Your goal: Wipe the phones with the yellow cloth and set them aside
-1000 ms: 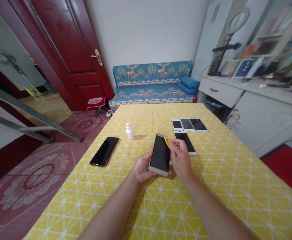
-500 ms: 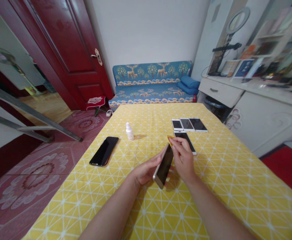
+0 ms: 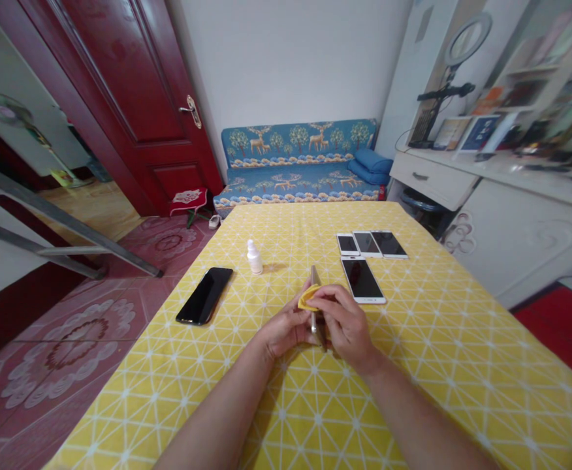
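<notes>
Hands together: left hand point(image 3: 283, 329) grips gold phone point(image 3: 314, 277) on edge, right hand point(image 3: 347, 324) presses yellow cloth point(image 3: 307, 300) on it; four more phones point(image 3: 363, 279) far right of tabletop point(image 3: 428, 365), black phone point(image 3: 204, 296) near left edge

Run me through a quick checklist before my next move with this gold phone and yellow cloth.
1. Gold phone secure in left hand: ok, held on its edge.
2. Yellow cloth controlled by right hand: ok, pinched against the phone's edge.
3. Phone's screen clean: cannot tell, hidden from this view.
4. Small white bottle stable: ok, upright on the yellow tablecloth.
5. White phone apart from the right hand: ok, lying flat, screen up.
</notes>
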